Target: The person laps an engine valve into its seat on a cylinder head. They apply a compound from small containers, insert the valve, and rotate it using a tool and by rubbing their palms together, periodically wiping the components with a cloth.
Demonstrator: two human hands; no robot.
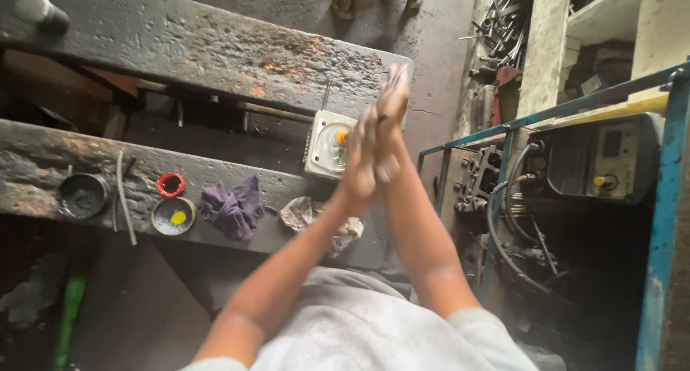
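My left hand [357, 171] and my right hand [392, 111] are pressed flat together, palm to palm, fingers stretched out and pointing away from me. Neither hand holds anything. They hover above the end of a dark, rusty metal beam [43, 166], just in front of a white control box [323, 147] with a round dial and an orange knob. A crumpled whitish rag [302, 213] lies on the beam right below my left wrist. A purple rag [233, 209] lies a little further left.
On the same beam sit a red ring [171, 185], a tin with a yellow blob [173, 216], a dark bowl [83, 196] and a grey rod [123, 198]. A second rusty beam [215, 47] runs behind. A blue-framed cart [658, 220] with a machine [600, 159] and hoses stands at the right.
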